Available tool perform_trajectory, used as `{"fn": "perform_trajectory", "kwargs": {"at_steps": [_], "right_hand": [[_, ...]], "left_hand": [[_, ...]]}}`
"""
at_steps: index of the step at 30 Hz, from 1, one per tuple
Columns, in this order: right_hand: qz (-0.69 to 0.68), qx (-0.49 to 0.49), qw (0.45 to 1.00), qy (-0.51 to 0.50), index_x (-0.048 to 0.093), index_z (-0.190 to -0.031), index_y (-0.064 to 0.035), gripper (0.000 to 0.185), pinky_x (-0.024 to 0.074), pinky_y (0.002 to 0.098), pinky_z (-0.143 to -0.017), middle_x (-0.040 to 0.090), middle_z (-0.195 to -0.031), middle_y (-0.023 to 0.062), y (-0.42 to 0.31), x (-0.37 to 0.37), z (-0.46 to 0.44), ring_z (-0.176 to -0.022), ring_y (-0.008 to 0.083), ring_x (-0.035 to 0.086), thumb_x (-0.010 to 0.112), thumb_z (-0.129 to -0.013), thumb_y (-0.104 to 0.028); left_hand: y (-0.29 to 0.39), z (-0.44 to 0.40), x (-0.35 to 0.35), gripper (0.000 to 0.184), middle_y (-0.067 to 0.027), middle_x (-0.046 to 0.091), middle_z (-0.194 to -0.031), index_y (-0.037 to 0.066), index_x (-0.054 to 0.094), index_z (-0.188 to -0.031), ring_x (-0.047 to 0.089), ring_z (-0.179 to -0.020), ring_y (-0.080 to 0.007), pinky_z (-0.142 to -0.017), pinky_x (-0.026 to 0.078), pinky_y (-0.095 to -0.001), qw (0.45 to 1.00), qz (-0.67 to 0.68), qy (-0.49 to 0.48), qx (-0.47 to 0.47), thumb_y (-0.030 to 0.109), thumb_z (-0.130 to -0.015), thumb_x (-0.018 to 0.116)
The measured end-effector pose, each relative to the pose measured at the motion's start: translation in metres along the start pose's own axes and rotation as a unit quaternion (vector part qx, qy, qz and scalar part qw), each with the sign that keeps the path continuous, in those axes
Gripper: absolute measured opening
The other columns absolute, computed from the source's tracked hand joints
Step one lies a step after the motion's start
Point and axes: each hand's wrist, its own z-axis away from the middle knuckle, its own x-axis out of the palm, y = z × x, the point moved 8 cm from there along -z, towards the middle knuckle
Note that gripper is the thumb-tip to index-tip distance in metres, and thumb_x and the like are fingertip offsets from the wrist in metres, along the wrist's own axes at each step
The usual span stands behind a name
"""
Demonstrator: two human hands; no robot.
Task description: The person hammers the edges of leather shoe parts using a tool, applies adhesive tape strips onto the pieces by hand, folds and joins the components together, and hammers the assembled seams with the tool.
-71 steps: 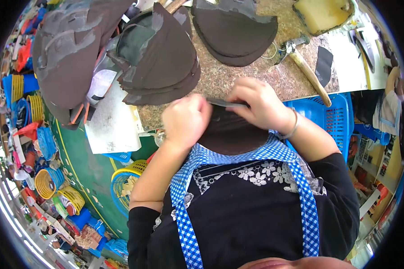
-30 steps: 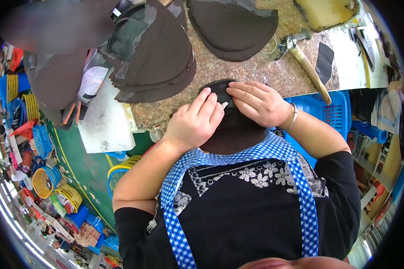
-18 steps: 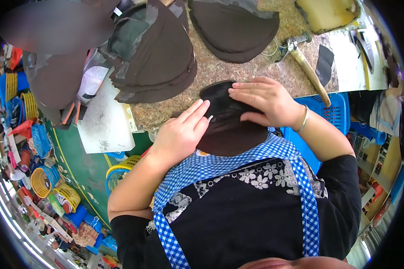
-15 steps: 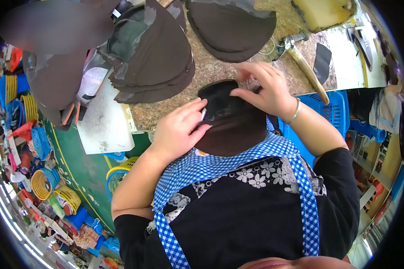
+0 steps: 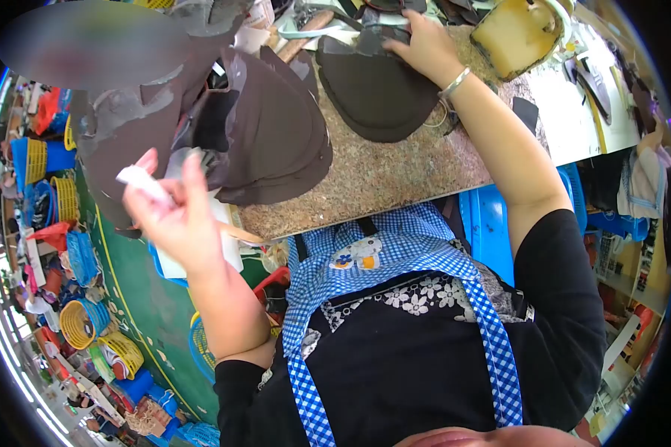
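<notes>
My left hand (image 5: 175, 212) is raised over the left end of the work surface, blurred by motion. Between its fingers is a crumpled white strip (image 5: 145, 182), perhaps paper or cloth. Reaching far forward, my right hand (image 5: 431, 52) rests at the upper edge of a stack of dark, rounded flat pieces (image 5: 380, 97), with thumb and fingers apart. That stack has a grey, shiny upper margin. Left of it lies a larger overlapping pile of dark brown pieces (image 5: 279, 134), close to my left hand. More brown pieces (image 5: 119, 141) lie beyond it, at the far left.
The speckled board (image 5: 298, 212) ends just before my checked apron (image 5: 395, 231). A yellowed tray (image 5: 514, 37) stands at the back right. A blue basket (image 5: 488, 223) sits below the edge, beside my right arm. Baskets and goods (image 5: 82, 324) line the left side.
The dark piece held at my lap has left there. My right hand has moved forward to the stack; my left hand has swung left with the white strip. The view has shifted forward.
</notes>
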Motion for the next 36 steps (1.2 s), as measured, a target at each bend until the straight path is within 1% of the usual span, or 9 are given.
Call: {"fn": "perform_trajectory", "kwargs": {"at_steps": [5, 10, 15, 16, 17, 21, 24, 26, 36], "right_hand": [[-0.02, -0.122, 0.99, 0.073, 0.066, -0.1, -0.0055, 0.027, 0.0503, 0.0333, -0.083, 0.066, -0.099, 0.0093, -0.012, -0.028, 0.015, -0.094, 0.0219, 0.063, 0.078, -0.079, -0.016], [-0.678, -0.057, 0.731, -0.048, 0.056, -0.113, 0.0002, 0.029, 0.0543, 0.0303, -0.086, 0.068, -0.105, 0.0119, -0.026, -0.109, 0.045, -0.096, 0.0186, 0.067, 0.062, -0.085, 0.006], [-0.628, 0.055, 0.765, -0.135, 0.067, -0.103, -0.005, 0.028, 0.0507, 0.032, -0.085, 0.067, -0.105, 0.0115, -0.05, -0.114, 0.078, -0.092, 0.0282, 0.065, 0.074, -0.077, -0.012], [-0.579, 0.036, 0.796, -0.172, 0.067, -0.105, -0.0037, 0.03, 0.0501, 0.0312, -0.086, 0.067, -0.105, 0.012, -0.06, -0.095, 0.091, -0.093, 0.0276, 0.065, 0.072, -0.077, -0.009], [-0.528, 0.016, 0.823, -0.21, 0.066, -0.108, -0.0024, 0.032, 0.0495, 0.0303, -0.087, 0.067, -0.104, 0.0124, -0.07, -0.072, 0.109, -0.095, 0.0269, 0.065, 0.071, -0.076, -0.006], [-0.17, -0.262, 0.947, -0.079, 0.061, -0.117, -0.0027, 0.049, 0.0499, 0.0355, -0.087, 0.063, -0.109, 0.0122, -0.094, -0.047, 0.17, -0.099, 0.0273, 0.063, 0.078, -0.072, -0.01], [-0.323, -0.222, 0.914, -0.103, 0.059, -0.121, -0.0055, 0.057, 0.0509, 0.0365, -0.083, 0.062, -0.109, 0.0109, -0.108, -0.083, 0.153, -0.097, 0.0257, 0.062, 0.082, -0.07, -0.014], [-0.533, -0.176, 0.81, -0.17, 0.062, -0.111, -0.0058, 0.046, 0.0519, 0.0345, -0.079, 0.063, -0.098, 0.0091, -0.115, -0.099, 0.143, -0.09, 0.0236, 0.063, 0.082, -0.07, -0.013], [-0.375, -0.34, 0.862, 0.009, 0.064, -0.081, -0.0052, 0.019, 0.0524, 0.0328, -0.066, 0.065, -0.086, 0.0072, -0.133, -0.128, 0.158, -0.076, 0.0225, 0.064, 0.078, -0.07, 0.001]], "left_hand": [[0.094, -0.008, -0.118, 0.021, -0.0183, 0.061, -0.1, -0.006, 0.05, -0.107, 0.048, -0.06, -0.0136, -0.055, 0.039, -0.0229, 0.945, -0.016, 0.235, 0.226, 0.01, -0.095, 0.056], [0.158, 0.003, -0.182, 0.018, -0.01, 0.049, -0.07, -0.006, 0.059, -0.094, 0.05, -0.056, -0.0165, -0.052, 0.043, -0.0307, 0.846, 0.038, 0.438, 0.303, 0.012, -0.091, 0.062], [0.12, -0.011, -0.119, 0.006, 0.0014, 0.035, -0.065, 0.002, 0.06, -0.086, 0.032, -0.052, -0.0072, -0.05, 0.02, -0.0153, 0.937, 0.238, 0.201, 0.159, 0.008, -0.088, 0.06], [0.115, -0.017, -0.074, 0.014, 0.0025, 0.036, -0.065, 0.0, 0.062, -0.102, 0.034, -0.053, -0.0067, -0.05, 0.025, -0.0154, 0.941, 0.187, -0.182, 0.217, 0.006, -0.09, 0.057], [0.08, 0.001, -0.048, 0.033, 0.0028, 0.04, -0.066, -0.003, 0.054, -0.123, 0.037, -0.056, -0.0065, -0.052, 0.032, -0.0161, 0.983, 0.176, 0.012, -0.049, 0.002, -0.091, 0.056], [0.05, 0.078, 0.067, 0.044, -0.0086, 0.064, -0.081, -0.002, 0.043, -0.138, 0.058, -0.057, -0.008, -0.048, 0.042, -0.0189, 0.812, 0.263, -0.448, -0.267, 0.0, -0.095, 0.053], [0.049, 0.114, 0.089, 0.045, -0.0066, 0.064, -0.079, 0.004, 0.044, -0.14, 0.057, -0.052, -0.0068, -0.048, 0.042, -0.017, 0.717, 0.228, -0.58, -0.311, -0.001, -0.095, 0.049], [0.048, 0.125, 0.099, 0.045, -0.0049, 0.063, -0.078, 0.006, 0.045, -0.139, 0.059, -0.053, -0.0075, -0.05, 0.046, -0.0195, 0.678, 0.221, -0.623, -0.32, -0.001, -0.095, 0.05], [0.052, 0.142, 0.103, 0.078, -0.0126, 0.065, -0.09, 0.005, 0.022, -0.152, 0.065, -0.067, -0.0151, -0.058, 0.052, -0.0231, 0.584, 0.385, -0.534, -0.476, -0.003, -0.087, 0.064]]}}
